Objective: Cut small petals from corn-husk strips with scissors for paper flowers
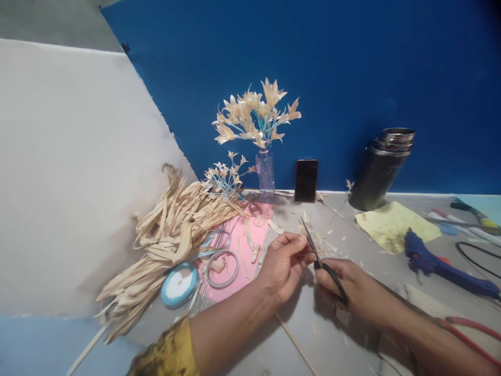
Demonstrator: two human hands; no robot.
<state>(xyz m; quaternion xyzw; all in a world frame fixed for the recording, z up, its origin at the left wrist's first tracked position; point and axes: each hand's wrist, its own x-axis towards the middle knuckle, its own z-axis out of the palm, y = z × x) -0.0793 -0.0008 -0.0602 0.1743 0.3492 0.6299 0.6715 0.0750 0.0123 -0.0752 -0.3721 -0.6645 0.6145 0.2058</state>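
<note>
Because the black-handled scissors [337,284], gripped in the right hand's [346,284] curled fingers above the grey tabletop [332,350], have their blades [311,241] just beside the left hand's [282,269] bunched fingertips, whose hold I cannot tell, a slip could nick them.

Single view: head cam, worn by the person, looks forward and down over the worktop [289,334]. Faces the blue wall panel [352,68] roughly straight on; white wall [66,172] runs along the left side. Range is close: forearms come in from the bottom edge, left hand [284,263] and right hand [342,284] nearest, a bit below and right of center. Bottle vase [265,175] and black flask [381,169] sit farther out, by the panel. Field looks wide.
</note>
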